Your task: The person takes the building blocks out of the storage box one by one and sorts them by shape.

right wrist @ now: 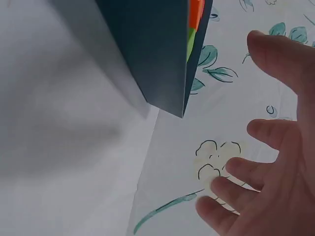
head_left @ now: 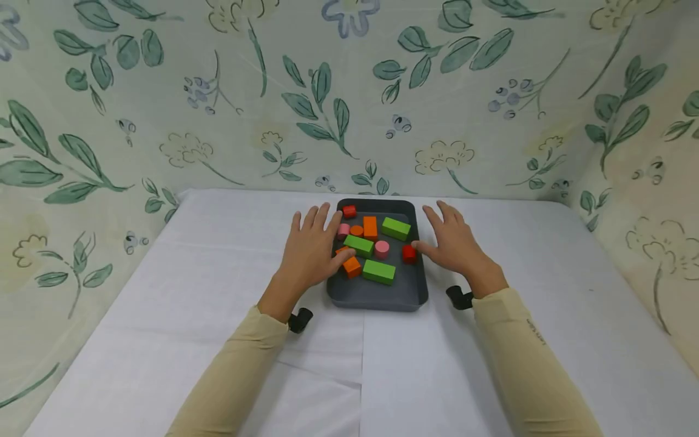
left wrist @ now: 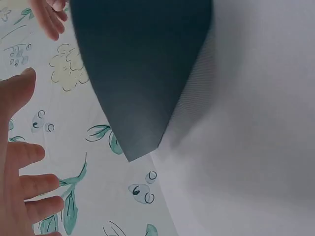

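Observation:
A dark grey tray [head_left: 377, 301] lies on the white table and holds green blocks [head_left: 379, 272], orange blocks [head_left: 370, 228], an orange cylinder [head_left: 357, 231], pink cylinders [head_left: 381, 249] and red cylinders [head_left: 409, 254]. Along the tray's left side is my left hand [head_left: 310, 250], fingers extended, its thumb above the left rim and hiding part of an orange block. My right hand [head_left: 457, 244] spreads its fingers at the right side, thumb near a red cylinder. Both wrist views show a gap between each hand and the tray's outer wall [left wrist: 142, 73]; neither hand holds anything.
A white cloth [head_left: 229, 261] with creases covers the table. Behind it and at the sides hangs a curtain [head_left: 349, 109] with a leaf and flower print. Small black devices [head_left: 460, 298] sit at both wrists, below the hands.

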Demonstrator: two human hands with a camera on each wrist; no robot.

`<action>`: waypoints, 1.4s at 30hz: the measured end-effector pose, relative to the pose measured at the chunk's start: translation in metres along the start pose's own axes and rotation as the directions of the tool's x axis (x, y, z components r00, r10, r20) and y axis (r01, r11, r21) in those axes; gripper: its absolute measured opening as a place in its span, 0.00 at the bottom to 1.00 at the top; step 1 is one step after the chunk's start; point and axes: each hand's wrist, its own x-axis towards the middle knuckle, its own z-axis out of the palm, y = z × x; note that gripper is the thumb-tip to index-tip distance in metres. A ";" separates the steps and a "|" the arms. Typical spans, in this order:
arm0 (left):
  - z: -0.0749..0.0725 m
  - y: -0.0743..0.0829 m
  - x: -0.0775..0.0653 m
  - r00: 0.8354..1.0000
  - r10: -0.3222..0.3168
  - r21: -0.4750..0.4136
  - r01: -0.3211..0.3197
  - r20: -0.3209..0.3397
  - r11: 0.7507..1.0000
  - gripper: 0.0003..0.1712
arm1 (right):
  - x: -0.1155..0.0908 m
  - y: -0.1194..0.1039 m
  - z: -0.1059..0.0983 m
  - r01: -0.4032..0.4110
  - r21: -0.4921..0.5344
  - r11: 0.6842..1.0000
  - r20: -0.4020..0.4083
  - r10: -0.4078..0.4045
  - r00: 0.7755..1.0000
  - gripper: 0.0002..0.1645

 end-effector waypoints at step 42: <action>0.007 -0.030 -0.026 0.997 0.017 -0.544 -0.056 -0.076 0.837 0.29 | 0.043 0.031 0.046 -0.204 0.775 0.599 0.141 0.152 0.978 0.35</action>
